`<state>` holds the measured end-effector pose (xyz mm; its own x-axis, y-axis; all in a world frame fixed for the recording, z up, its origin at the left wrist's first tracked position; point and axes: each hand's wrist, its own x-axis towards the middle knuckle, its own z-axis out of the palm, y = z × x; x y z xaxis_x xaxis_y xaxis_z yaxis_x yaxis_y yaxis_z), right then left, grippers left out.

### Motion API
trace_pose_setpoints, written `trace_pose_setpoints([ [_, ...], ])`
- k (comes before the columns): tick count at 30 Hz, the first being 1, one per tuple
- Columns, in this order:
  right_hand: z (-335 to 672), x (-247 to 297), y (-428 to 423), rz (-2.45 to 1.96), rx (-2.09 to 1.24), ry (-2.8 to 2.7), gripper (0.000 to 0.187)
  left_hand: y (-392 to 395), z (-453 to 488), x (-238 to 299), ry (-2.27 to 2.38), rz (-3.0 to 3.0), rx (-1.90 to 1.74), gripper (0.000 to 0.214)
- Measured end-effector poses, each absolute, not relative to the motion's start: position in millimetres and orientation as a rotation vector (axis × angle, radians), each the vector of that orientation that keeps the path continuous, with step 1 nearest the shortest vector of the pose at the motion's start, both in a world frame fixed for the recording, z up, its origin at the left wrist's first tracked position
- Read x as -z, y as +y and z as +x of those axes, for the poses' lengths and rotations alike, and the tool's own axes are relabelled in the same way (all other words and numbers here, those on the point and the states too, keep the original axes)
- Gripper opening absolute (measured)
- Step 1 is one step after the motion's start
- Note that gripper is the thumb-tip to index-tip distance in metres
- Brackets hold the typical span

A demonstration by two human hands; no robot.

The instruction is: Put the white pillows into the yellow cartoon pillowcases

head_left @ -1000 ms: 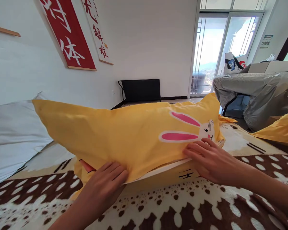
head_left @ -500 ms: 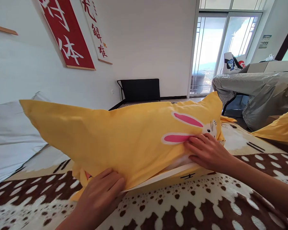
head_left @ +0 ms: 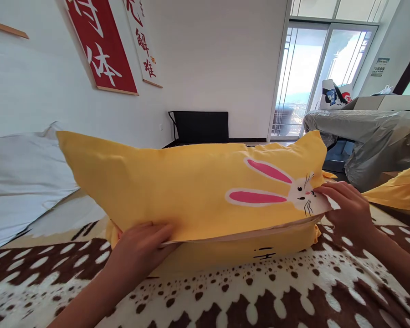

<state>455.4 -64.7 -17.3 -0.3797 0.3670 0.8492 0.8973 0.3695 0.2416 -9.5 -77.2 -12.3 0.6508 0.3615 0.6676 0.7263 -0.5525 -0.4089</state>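
A yellow pillowcase [head_left: 191, 196], plump as if filled, lies crosswise in front of me on a patterned blanket. Its upper face carries a white rabbit with pink ears, and black "Hi" lettering shows on the lower front side. A long open edge runs between the two faces. My left hand [head_left: 141, 243] grips this edge left of the middle, with some fingers hidden beneath the cloth. Near the rabbit's face at the right end, my right hand [head_left: 350, 207] pinches the edge of the upper face between thumb and fingers.
The brown and cream blanket [head_left: 253, 296] spreads underneath. White fabric [head_left: 23, 177] lies at the left by the wall, and more yellow cloth [head_left: 399, 187] is at the right. Behind stand a black folded item [head_left: 201, 127] and a plastic-covered table [head_left: 365, 123] bearing boxes and a bag.
My right hand has moved right along the edge, from the rabbit's ears to its face end. The upper face's edge is stretched straighter, narrowing the gap, and the left corner has shifted right.
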Motion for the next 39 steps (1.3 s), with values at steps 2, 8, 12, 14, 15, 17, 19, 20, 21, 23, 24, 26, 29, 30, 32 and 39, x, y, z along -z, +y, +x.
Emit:
trace_pose_setpoints([
  [2,446,18,-74,-0.981,0.939,-2.056,0.028,-73,-8,11,-0.838,-2.183,0.731,0.035],
  [8,439,25,-69,-0.933,0.445,-2.108,0.025,-84,5,15,-0.878,-2.277,0.856,0.023],
  [12,437,37,-61,-0.901,0.282,-2.302,0.019,-80,11,21,-0.940,-2.329,0.967,0.022],
  [14,434,41,-61,-0.893,0.391,-2.400,0.022,-71,12,23,-0.997,-2.272,1.000,0.024],
  [15,432,42,-61,-0.894,0.471,-2.441,0.028,-65,12,22,-1.028,-2.247,1.008,0.026],
  [17,430,43,-60,-0.907,0.640,-2.498,0.030,-54,13,20,-1.099,-2.236,1.013,0.031],
  [19,429,43,-56,-0.927,0.771,-2.522,0.023,-47,12,17,-1.181,-2.276,0.994,0.032],
  [20,431,43,-54,-0.937,0.811,-2.522,0.021,-45,12,15,-1.221,-2.298,0.970,0.033],
  [21,432,43,-50,-0.946,0.835,-2.517,0.020,-45,11,14,-1.258,-2.318,0.935,0.034],
  [23,437,44,-44,-0.948,0.853,-2.497,0.018,-49,8,16,-1.302,-2.364,0.827,0.039],
  [24,439,45,-41,-0.927,0.862,-2.477,0.017,-52,6,18,-1.305,-2.396,0.763,0.041],
  [26,442,50,-38,-0.835,0.872,-2.424,0.017,-57,4,26,-1.274,-2.493,0.594,0.045],
  [29,440,58,-34,-0.734,0.819,-2.243,0.023,-59,6,38,-1.248,-2.551,0.288,0.038],
  [30,436,60,-32,-0.757,0.791,-2.151,0.024,-58,10,39,-1.265,-2.536,0.190,0.031],
  [32,419,62,-22,-0.902,0.748,-1.936,0.025,-56,23,37,-1.372,-2.440,0.053,0.013],
  [39,323,46,0,-1.067,0.728,-1.447,0.021,-84,90,52,-1.475,-2.203,0.066,0.026],
])
